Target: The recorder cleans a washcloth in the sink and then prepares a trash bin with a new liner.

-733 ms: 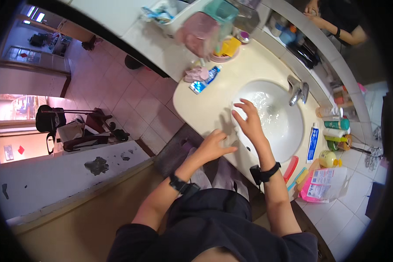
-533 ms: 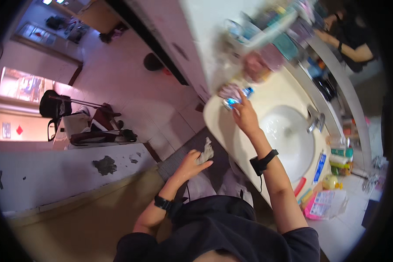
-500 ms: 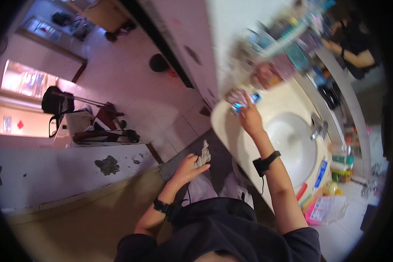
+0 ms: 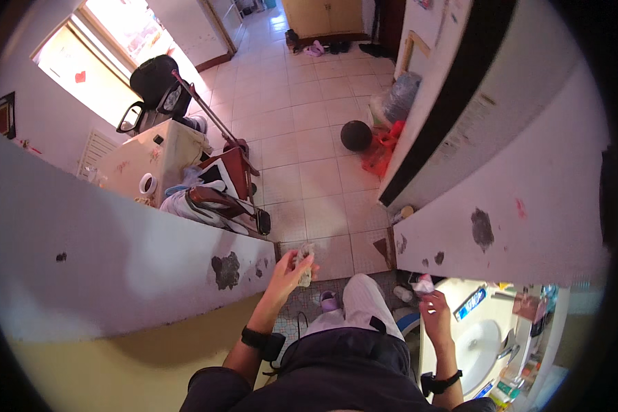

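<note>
My left hand [image 4: 290, 276] is closed around a crumpled greyish-white cloth [image 4: 305, 266], held in front of my body above the doorway floor. On the right, the fingers of my right hand [image 4: 437, 314] are bent together in a pinch. A small pink-and-white crumpled thing [image 4: 424, 283] shows at their tips, too small to make out its kind. That hand is over the left edge of the cream washbasin counter [image 4: 453, 287]. Beside it on the counter lies a blue-and-white box [image 4: 471, 303]. The white basin [image 4: 479, 347] and its metal tap [image 4: 509, 345] are to the right.
Walls with peeling patches flank the doorway on both sides. Beyond it stand a table [image 4: 141, 154], a black chair [image 4: 154, 86] and a folded dark-red frame [image 4: 226, 182]. A black ball [image 4: 356, 136] and red plastic bag [image 4: 381, 154] are on the tiles. Bottles crowd the counter's right side.
My view has turned from the washbasin toward the doorway. The right hand has come back from the counter's far corner, a pink-and-white thing at its fingertips. The left hand still holds the cloth.
</note>
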Available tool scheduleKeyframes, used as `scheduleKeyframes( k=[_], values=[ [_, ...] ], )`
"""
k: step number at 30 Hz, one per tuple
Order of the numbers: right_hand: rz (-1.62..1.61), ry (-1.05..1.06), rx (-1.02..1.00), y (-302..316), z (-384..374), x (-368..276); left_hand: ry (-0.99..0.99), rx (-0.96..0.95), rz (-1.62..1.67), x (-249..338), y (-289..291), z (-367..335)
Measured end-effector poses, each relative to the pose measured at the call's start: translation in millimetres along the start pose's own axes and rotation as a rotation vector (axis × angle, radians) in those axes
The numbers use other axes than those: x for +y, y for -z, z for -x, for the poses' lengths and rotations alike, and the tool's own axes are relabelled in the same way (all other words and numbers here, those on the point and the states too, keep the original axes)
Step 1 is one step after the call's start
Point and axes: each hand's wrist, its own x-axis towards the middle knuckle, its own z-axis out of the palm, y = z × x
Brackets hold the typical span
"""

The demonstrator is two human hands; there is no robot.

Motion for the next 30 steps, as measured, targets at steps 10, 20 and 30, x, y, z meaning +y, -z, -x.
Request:
scheduleKeyframes(
  k=[10, 20, 30],
  values=[
    [-0.849, -0.082, -0.392, -109, -319, -180, -0.081, -0.083, 0.388, 132, -15, -180],
    [-0.702, 0.262, -0.682, -178, -497, -343, -0.280, 0.080, 0.249, 267, 0, -305],
    [-0.686, 0.296, -0.180, -283, -707, -423, -0.314, 0.328, 0.531, 341, 136, -508]
  ],
)
